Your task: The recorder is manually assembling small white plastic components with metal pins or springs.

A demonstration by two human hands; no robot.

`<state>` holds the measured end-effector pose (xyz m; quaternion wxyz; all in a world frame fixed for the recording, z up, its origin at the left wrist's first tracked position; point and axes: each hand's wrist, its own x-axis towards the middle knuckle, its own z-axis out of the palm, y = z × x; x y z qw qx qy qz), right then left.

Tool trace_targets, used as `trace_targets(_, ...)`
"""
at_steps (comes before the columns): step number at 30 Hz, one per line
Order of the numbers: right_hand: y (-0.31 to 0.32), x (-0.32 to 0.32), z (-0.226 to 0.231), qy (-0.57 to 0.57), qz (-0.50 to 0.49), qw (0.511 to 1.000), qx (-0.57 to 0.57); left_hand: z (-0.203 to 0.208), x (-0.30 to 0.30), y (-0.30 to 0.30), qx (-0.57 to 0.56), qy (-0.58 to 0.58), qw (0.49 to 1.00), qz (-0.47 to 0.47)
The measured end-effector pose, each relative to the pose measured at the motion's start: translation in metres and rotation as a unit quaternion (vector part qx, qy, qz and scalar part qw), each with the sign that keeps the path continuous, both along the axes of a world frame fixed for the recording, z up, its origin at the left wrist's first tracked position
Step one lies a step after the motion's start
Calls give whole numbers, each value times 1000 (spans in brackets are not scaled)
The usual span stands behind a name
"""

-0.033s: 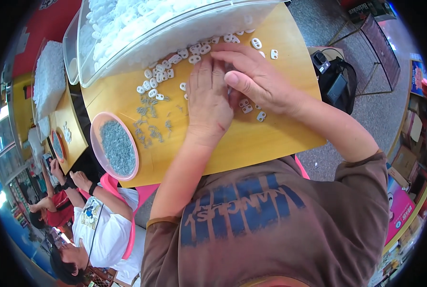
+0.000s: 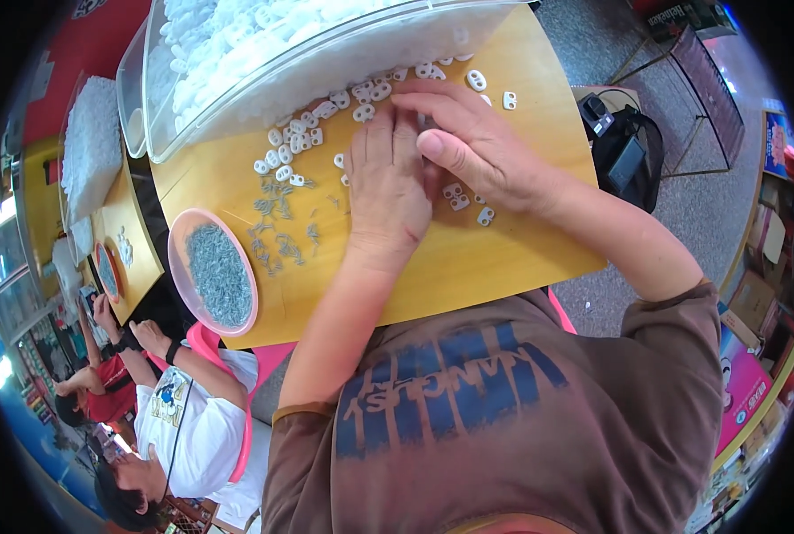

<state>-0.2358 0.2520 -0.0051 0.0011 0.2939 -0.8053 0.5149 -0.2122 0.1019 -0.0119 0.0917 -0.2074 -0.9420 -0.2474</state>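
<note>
On the yellow tabletop my two hands meet, close to a clear plastic bin. My left hand (image 2: 386,182) is back up, with its fingers pressed together and bent down at the tips. My right hand (image 2: 481,147) curls over from the right. Its fingertips reach the left fingers, and its thumb lies beside them. Anything pinched between them is hidden. Small white plastic pieces with two holes (image 2: 297,142) lie around the hands, some beyond the fingertips and a few near the right wrist. Left of my left hand are scattered small grey metal pins (image 2: 277,245).
The clear bin (image 2: 263,67), heaped with white pieces, stands at the table's far side. A pink oval bowl (image 2: 176,267) of grey pins sits at the left edge. A black bag (image 2: 641,156) is off the right edge. People work at another table, left.
My left hand has shifted very slightly, and the white piece by its fingertips has moved a little. The right hand stays in nearly the same place.
</note>
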Motion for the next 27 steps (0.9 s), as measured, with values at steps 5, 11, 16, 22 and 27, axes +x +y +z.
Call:
trace_targets(5, -4, 2, -2, -37, 0, 998, -40, -4, -9, -7, 51, 5, 999, -17)
trace_targets(11, 4, 10, 9, -92, 11, 995, -47, 6, 1, -8, -4, 56, 998, 8)
trace_targets(16, 7, 17, 5, 112, 22, 974, 194, -5, 31, -8, -26, 57, 997, 40)
trace_targets(22, -12, 15, 1, 146, 14, 953, 263, -16, 22, -16, 36, 98, 994, 27)
trace_targets(27, -25, 16, 1, 32, 20, 995, 91, -6, 21, -20, 125, 55, 990, 19)
